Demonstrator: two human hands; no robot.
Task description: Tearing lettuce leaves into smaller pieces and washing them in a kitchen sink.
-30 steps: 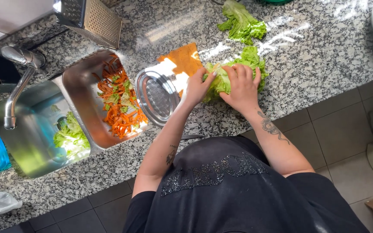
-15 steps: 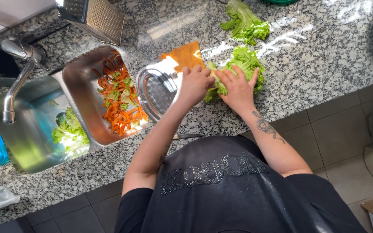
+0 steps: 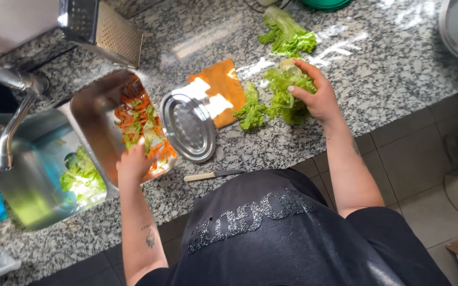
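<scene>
Lettuce (image 3: 284, 98) — frilled, crinkled green leaves — lies on the speckled granite counter (image 3: 377, 69) beside the orange cutting board (image 3: 219, 87), clamped in the curled fingers of the right hand (image 3: 316, 95); nearer, a pale-handled knife (image 3: 213, 175) rests at the counter's edge; the left hand (image 3: 133, 161), fingers loosely together, dips into the rectangular steel tray (image 3: 88, 119) of carrot shreds (image 3: 141, 122); beyond the board — a perforated metal grater (image 3: 104, 29).

Bunched green lettuce (image 3: 287, 92) on cutting board (image 3: 219, 90)
</scene>
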